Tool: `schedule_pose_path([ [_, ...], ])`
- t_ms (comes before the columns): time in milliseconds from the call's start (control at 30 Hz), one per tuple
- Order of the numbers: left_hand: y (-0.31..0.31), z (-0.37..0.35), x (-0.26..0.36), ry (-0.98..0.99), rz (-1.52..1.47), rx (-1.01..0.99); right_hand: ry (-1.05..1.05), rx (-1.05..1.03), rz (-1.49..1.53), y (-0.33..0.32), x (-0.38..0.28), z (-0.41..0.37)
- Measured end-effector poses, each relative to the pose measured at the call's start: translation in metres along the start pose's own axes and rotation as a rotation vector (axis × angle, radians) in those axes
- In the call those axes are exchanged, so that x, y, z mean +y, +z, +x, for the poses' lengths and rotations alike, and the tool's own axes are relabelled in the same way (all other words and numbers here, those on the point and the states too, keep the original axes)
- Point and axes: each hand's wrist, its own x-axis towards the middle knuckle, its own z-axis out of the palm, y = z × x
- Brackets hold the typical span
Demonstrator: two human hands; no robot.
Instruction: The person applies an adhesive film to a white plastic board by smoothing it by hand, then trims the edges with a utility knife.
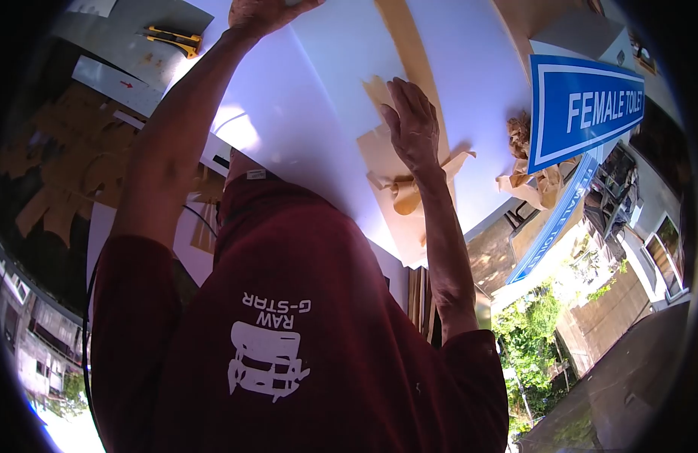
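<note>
My right hand lies palm down on a large white sheet, over a strip of brown paper. Its fingers are stretched out and it grips nothing. Close to that wrist, pieces of torn brown paper stick up and curl. At the top edge, my left hand is at the far part of the white sheet, its thumb stretched out sideways. The frame cuts off its other fingers.
A yellow cutter knife lies on a grey surface at upper left. Blue "FEMALE TOILET" sign stands at right, with another blue sign below. Crumpled brown paper sits beside them. Brown paper scraps spread at left.
</note>
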Motion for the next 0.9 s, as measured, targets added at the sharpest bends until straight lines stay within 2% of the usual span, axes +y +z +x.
schedule_pose_path([
  [100, -0.005, 0.001, 0.001, -0.016, -0.017, -0.026, -0.133, -0.036, -0.154, 0.025, -0.004, 0.021],
  [200, -0.005, 0.0, 0.0, -0.005, -0.008, -0.017, -0.118, -0.052, -0.155, 0.045, -0.006, 0.004],
  [367, -0.008, 0.004, 0.002, -0.025, 0.002, -0.067, -0.21, -0.172, -0.125, 0.026, -0.006, -0.031],
  [467, -0.004, 0.0, 0.001, -0.027, 0.005, -0.053, -0.103, -0.236, 0.054, 0.013, -0.005, -0.031],
  [500, -0.003, 0.0, 0.002, -0.026, 0.004, -0.044, -0.079, -0.176, 0.078, 0.012, -0.011, -0.02],
  [600, -0.007, 0.001, 0.003, -0.033, 0.009, -0.066, -0.105, -0.085, 0.006, 0.033, -0.014, 0.007],
  [733, -0.008, 0.0, 0.002, -0.035, -0.004, -0.074, -0.106, -0.14, -0.064, 0.042, -0.022, -0.013],
  [867, -0.009, 0.003, 0.003, -0.034, -0.015, -0.07, -0.083, -0.189, 0.031, 0.033, -0.02, -0.033],
  [900, -0.008, 0.003, 0.001, -0.034, -0.008, -0.073, 0.067, -0.248, 0.125, 0.027, -0.025, -0.03],
])
